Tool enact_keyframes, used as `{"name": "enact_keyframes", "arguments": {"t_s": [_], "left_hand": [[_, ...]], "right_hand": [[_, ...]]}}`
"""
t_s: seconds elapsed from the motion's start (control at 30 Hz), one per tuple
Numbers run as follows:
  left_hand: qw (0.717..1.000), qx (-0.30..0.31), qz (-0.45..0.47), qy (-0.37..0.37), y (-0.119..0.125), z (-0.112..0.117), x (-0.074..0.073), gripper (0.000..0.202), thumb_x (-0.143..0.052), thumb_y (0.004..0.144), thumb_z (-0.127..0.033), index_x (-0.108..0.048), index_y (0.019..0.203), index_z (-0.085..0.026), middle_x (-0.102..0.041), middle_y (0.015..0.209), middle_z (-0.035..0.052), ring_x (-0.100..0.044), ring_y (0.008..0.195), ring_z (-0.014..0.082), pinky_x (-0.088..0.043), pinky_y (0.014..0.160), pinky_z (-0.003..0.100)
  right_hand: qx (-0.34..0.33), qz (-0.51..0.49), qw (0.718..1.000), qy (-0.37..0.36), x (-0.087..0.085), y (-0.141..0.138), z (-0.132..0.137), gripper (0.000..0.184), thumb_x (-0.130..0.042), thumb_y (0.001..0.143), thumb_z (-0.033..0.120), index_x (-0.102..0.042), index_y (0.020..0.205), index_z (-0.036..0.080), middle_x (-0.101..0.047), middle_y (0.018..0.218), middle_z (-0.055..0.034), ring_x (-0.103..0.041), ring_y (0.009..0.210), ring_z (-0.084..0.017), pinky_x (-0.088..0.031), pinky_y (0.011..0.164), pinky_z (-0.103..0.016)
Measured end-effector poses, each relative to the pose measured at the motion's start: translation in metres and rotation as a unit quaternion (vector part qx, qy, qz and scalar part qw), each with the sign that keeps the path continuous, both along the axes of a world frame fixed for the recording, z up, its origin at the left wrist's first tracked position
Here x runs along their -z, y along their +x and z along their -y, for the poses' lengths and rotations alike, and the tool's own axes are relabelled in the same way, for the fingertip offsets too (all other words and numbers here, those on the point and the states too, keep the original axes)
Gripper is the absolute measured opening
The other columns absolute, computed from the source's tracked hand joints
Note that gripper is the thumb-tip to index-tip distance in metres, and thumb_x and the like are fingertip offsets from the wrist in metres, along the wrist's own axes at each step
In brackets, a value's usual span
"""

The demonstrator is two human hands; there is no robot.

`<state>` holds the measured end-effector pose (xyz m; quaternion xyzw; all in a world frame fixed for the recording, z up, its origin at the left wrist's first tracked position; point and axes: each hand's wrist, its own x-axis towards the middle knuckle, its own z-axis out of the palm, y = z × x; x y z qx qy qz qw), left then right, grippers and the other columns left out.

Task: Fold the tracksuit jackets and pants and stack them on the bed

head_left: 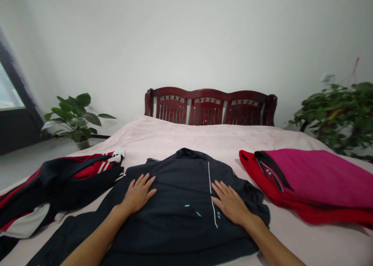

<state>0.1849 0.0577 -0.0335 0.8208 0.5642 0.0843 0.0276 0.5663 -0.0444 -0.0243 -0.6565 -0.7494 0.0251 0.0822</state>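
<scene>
A dark navy jacket (180,204) with a thin white stripe lies spread out on the pale pink bed (186,136) right in front of me. My left hand (138,193) rests flat on its left chest area, fingers stretched out and slightly apart. My right hand (230,202) lies flat on the right side, just beside the white stripe, fingers extended. Neither hand holds anything.
A black, red and white garment (55,184) lies crumpled at the left. A folded stack of red and magenta clothes (314,180) sits at the right. A dark wooden bench back (210,106) stands behind the bed, with potted plants at left (74,118) and right (338,114).
</scene>
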Motion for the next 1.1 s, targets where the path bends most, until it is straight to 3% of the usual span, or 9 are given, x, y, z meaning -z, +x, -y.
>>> {"name": "enact_keyframes", "arguments": {"t_s": [0.1,0.23,0.33,0.53,0.63,0.77,0.93,1.0,1.1], "left_hand": [[0.995,-0.069,-0.042,0.051,-0.008,0.001,0.013,0.057,-0.043,0.095,-0.048,-0.043,0.148,-0.026,-0.038,0.157,0.0104,-0.031,0.144,0.0360,-0.028,0.112,0.055],[0.987,-0.090,-0.067,0.113,-0.007,0.000,0.020,0.055,-0.043,0.095,-0.047,-0.047,0.145,-0.026,-0.043,0.154,0.0114,-0.037,0.141,0.0365,-0.032,0.110,0.056],[0.986,-0.079,-0.059,0.137,-0.005,0.000,0.024,0.053,-0.044,0.095,-0.046,-0.051,0.143,-0.025,-0.046,0.151,0.0125,-0.040,0.140,0.0358,-0.034,0.109,0.054],[0.985,-0.043,-0.029,0.166,-0.005,0.001,0.024,0.046,-0.043,0.096,-0.039,-0.059,0.135,-0.022,-0.055,0.143,0.0129,-0.047,0.134,0.0319,-0.039,0.108,0.048],[0.984,-0.031,-0.014,0.176,-0.006,0.000,0.024,0.044,-0.044,0.095,-0.037,-0.061,0.132,-0.021,-0.058,0.140,0.0122,-0.050,0.132,0.0310,-0.040,0.108,0.048],[0.979,-0.028,0.017,0.202,-0.007,-0.003,0.026,0.044,-0.045,0.094,-0.035,-0.059,0.133,-0.019,-0.060,0.137,0.0131,-0.053,0.129,0.0302,-0.042,0.107,0.047],[0.955,-0.055,0.071,0.282,-0.010,-0.005,0.025,0.048,-0.043,0.095,-0.032,-0.051,0.137,-0.012,-0.057,0.137,0.0179,-0.051,0.130,0.0313,-0.040,0.108,0.048],[0.943,-0.072,0.102,0.309,-0.013,-0.005,0.024,0.049,-0.041,0.095,-0.032,-0.048,0.139,-0.011,-0.055,0.138,0.0193,-0.049,0.131,0.0317,-0.040,0.109,0.050],[0.924,-0.099,0.166,0.330,-0.020,-0.005,0.023,0.049,-0.038,0.096,-0.032,-0.044,0.140,-0.012,-0.053,0.139,0.0193,-0.047,0.133,0.0307,-0.039,0.109,0.051]], "right_hand": [[0.055,0.022,0.998,-0.027,-0.008,0.020,-0.010,0.051,-0.041,0.095,0.045,-0.054,0.138,0.021,-0.048,0.148,-0.0123,-0.043,0.137,-0.030,-0.035,0.110,-0.048],[0.151,0.015,0.988,-0.004,-0.045,0.019,-0.049,0.043,-0.030,0.097,0.033,-0.071,0.108,0.022,-0.071,0.114,-0.0110,-0.065,0.107,-0.027,-0.048,0.089,-0.041],[0.146,-0.010,0.987,0.062,-0.062,0.003,-0.095,0.039,-0.035,0.096,0.028,-0.065,0.119,0.021,-0.067,0.123,-0.0098,-0.061,0.114,-0.024,-0.045,0.093,-0.035],[0.112,-0.033,0.989,0.094,-0.055,-0.035,-0.176,0.054,-0.048,0.092,0.027,-0.043,0.144,0.015,-0.046,0.149,-0.0136,-0.040,0.136,-0.026,-0.032,0.108,-0.036],[0.102,-0.058,0.989,0.090,-0.046,-0.053,-0.193,0.059,-0.058,0.089,0.030,-0.043,0.145,0.016,-0.056,0.138,-0.0158,-0.045,0.131,-0.027,-0.032,0.107,-0.039],[0.119,-0.117,0.981,0.100,-0.043,-0.062,-0.198,0.039,-0.056,0.088,0.028,-0.062,0.126,0.019,-0.070,0.105,-0.0143,-0.061,0.107,-0.028,-0.042,0.093,-0.039],[0.163,-0.204,0.944,0.200,-0.072,-0.046,-0.180,0.042,-0.032,0.093,0.022,-0.065,0.119,0.018,-0.064,0.122,-0.0120,-0.057,0.114,-0.022,-0.044,0.094,-0.033],[0.145,-0.293,0.909,0.260,-0.085,-0.034,-0.154,0.043,-0.031,0.092,0.026,-0.063,0.119,0.018,-0.065,0.120,-0.0090,-0.058,0.111,-0.022,-0.045,0.094,-0.033],[0.038,-0.500,0.809,0.306,-0.092,-0.013,-0.092,0.029,-0.049,0.084,0.035,-0.066,0.105,0.022,-0.068,0.103,-0.0028,-0.061,0.096,-0.021,-0.046,0.088,-0.033]]}}
